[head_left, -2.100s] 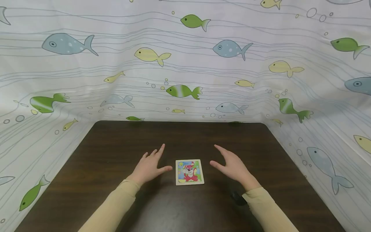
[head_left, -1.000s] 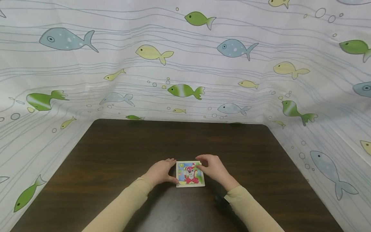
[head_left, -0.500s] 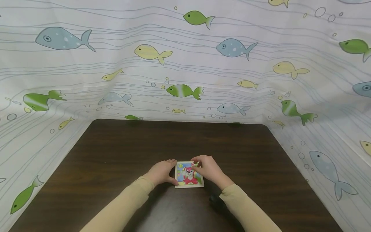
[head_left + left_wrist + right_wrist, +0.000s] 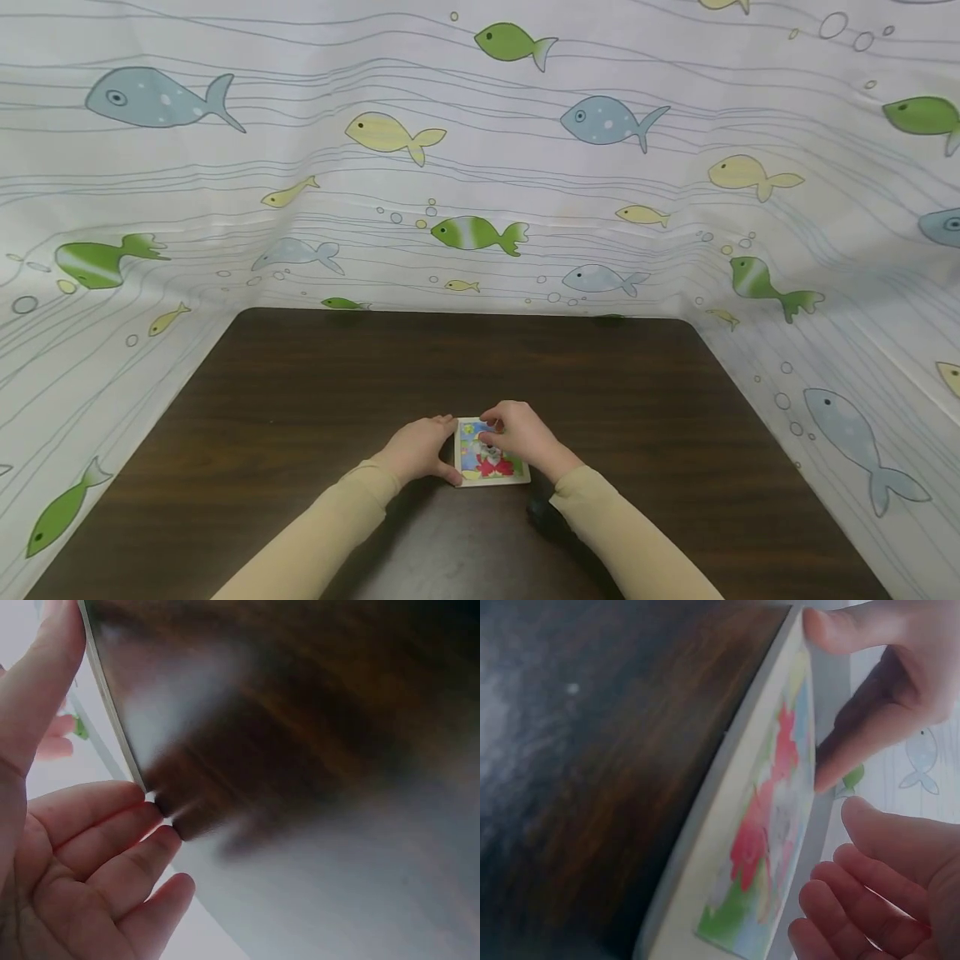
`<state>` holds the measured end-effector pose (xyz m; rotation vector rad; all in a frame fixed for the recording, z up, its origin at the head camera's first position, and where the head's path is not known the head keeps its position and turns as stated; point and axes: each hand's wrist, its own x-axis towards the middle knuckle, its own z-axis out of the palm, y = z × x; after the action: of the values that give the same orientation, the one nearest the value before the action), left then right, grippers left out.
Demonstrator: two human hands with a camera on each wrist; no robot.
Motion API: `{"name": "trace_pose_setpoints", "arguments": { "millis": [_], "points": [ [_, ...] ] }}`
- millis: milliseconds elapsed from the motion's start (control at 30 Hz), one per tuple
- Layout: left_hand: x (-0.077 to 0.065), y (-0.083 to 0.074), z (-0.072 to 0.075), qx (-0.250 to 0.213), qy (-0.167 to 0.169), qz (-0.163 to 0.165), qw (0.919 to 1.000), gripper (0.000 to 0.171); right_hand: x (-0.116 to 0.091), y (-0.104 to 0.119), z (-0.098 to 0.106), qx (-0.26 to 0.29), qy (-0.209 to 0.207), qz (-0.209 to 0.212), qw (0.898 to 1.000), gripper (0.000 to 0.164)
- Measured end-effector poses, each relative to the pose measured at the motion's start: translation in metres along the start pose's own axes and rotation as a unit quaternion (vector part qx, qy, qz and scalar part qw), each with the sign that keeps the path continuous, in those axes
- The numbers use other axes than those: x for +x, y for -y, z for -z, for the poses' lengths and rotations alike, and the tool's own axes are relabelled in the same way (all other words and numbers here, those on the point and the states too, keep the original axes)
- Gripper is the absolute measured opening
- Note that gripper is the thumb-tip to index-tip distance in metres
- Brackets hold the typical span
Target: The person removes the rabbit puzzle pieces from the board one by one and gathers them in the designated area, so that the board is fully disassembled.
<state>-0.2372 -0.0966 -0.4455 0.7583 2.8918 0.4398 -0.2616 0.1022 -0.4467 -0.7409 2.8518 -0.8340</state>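
Observation:
A small square picture puzzle [image 4: 492,469] with a pale frame and a red cartoon animal lies flat on the dark wooden table [image 4: 360,367]. Along its left side my left hand [image 4: 414,450] rests with the thumb at the near corner and straight fingertips at the far corner. In the left wrist view those fingers [image 4: 124,859] touch the frame's edge. My right hand [image 4: 525,433] is over the puzzle's far right part, fingers bent, covering that area in the head view. The right wrist view shows a gap between its thumb and fingers [image 4: 825,900], with nothing seen in it.
A white curtain [image 4: 510,175] printed with fish stands around the table's back and sides. A dark device [image 4: 543,517] sits at the right wrist, under the sleeve [image 4: 615,525]. A glossy reflection lies on the table's near part.
Both hands have come inward from either side to the puzzle. The left hand has since stayed at its left edge; the right hand has slid leftward over its far part.

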Motion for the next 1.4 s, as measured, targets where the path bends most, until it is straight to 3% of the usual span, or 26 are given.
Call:
{"name": "trace_pose_setpoints", "arguments": {
  "millis": [233, 400, 700, 1033, 1400],
  "points": [
    [0.001, -0.001, -0.002, 0.01, -0.007, -0.009, 0.9999, 0.075, 0.011, 0.003, -0.008, -0.061, 0.006, 0.021, 0.998, 0.027],
    [0.0, -0.003, 0.0, 0.004, -0.005, -0.005, 1.0, 0.065, 0.017, 0.005, -0.011, -0.067, 0.027, 0.023, 0.997, 0.028],
    [0.001, -0.006, 0.002, 0.019, 0.01, 0.006, 0.9998, 0.089, 0.023, 0.009, -0.011, -0.089, 0.052, 0.02, 0.994, 0.03],
    [0.001, -0.008, 0.003, 0.025, 0.013, 0.007, 0.9996, 0.089, 0.028, 0.019, -0.006, -0.184, 0.081, 0.057, 0.978, 0.026],
    [0.002, -0.008, 0.002, 0.04, -0.003, -0.003, 0.9992, 0.081, 0.033, 0.023, -0.002, -0.185, 0.111, 0.057, 0.975, 0.026]
  ]
}}
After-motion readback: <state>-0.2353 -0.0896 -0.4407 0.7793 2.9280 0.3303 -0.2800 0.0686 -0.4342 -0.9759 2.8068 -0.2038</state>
